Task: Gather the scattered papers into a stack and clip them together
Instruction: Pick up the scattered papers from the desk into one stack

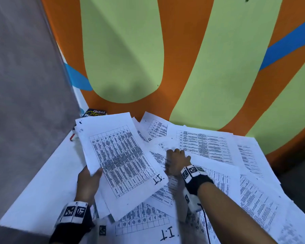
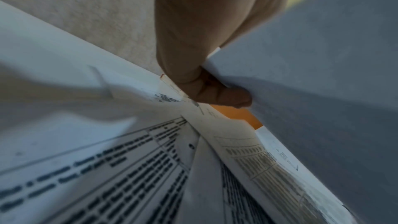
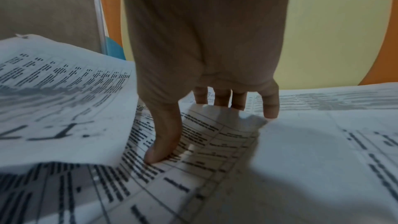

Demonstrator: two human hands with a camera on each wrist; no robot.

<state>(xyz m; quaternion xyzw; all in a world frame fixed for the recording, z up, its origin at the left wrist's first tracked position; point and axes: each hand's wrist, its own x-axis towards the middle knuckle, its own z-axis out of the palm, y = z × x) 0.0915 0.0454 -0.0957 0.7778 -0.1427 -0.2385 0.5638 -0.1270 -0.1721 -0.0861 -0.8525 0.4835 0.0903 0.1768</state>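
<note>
Fingers (image 3: 270, 101) of my right hand (image 1: 177, 162) are spread and pointing down onto a loose sheet (image 3: 215, 135), thumb planted on its print, pinning or dragging it rather than gripping; my left hand (image 1: 88, 181) pinches the gathered stack (image 1: 121, 159) at its near left edge, thumb on top, fingers curled under, as the left wrist view shows. So I'd call this mid-gather: a partial stack held tilted off the table (image 1: 42, 187), most scattered papers (image 1: 253, 173) lying overlapped to the stack's right and underneath it. Next move, by my read: get the right fingertips under the pinned sheet's edge and slide it onto the stack, then repeat rightward. Risk is flat sheets sticking together, so I may lift two or none. Around the stack: painted orange-green wall (image 1: 218, 67) behind, grey panel (image 1: 25, 85) to its left, an Oxford box (image 1: 95, 112) just behind its far corner, a small red item (image 1: 71, 137) at its far left edge, too blurred to say whether that's the clip. No clip clearly visible.
</note>
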